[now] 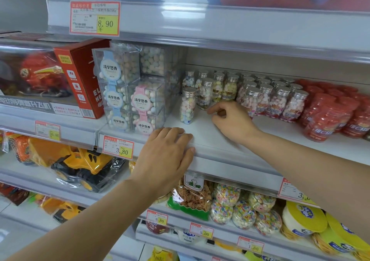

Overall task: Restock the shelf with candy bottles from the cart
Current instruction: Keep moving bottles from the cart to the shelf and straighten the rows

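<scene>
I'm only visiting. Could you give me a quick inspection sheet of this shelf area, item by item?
Surface: white shelf, bare strip at the front.
Job's things: silver-capped candy bottles upright in rows; a lone bottle stands front left.
Clutter: clear candy boxes stacked on the left, red bottles on the right.
Hands: left hand rests flat on the shelf edge; right hand, fingers curled, beside the bottles, contact unclear.
Cables: nothing seen.
Surroundings: price tags, toy box, snack bags below.

Left hand (pixel 168 152) lies on the shelf (pixel 220 161) edge; right hand (pixel 230 120) beside candy bottles (pixel 204 97).
</scene>
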